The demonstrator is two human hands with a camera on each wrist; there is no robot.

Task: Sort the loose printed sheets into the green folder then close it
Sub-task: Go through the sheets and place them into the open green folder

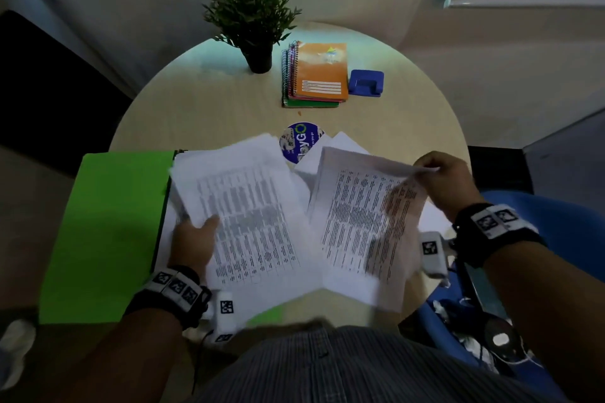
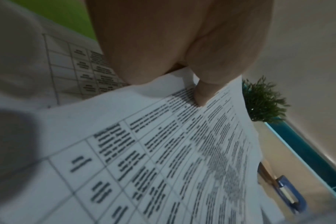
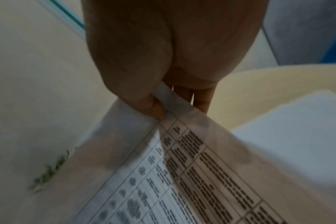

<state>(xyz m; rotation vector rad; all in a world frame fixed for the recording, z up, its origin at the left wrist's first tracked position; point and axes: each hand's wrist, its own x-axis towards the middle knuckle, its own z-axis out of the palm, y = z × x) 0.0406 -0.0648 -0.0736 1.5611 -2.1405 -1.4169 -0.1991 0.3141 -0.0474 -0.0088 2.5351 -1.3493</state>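
The green folder (image 1: 108,232) lies open at the near left, beside the left hand (image 1: 193,244), which grips a sheaf of printed sheets (image 1: 242,206) over it. The right hand (image 1: 445,185) pinches 1 raised sheet (image 1: 363,222) by its far corner, right of the folder, so that sheet must travel left.

On the table (image 1: 196,101), the open folder (image 1: 108,232) lies left, a stack of sheets (image 1: 242,206) on its right half, more sheets (image 1: 363,226) right of that, with plant (image 1: 250,16), notebooks (image 1: 319,73) and hole punch (image 1: 366,82) behind.
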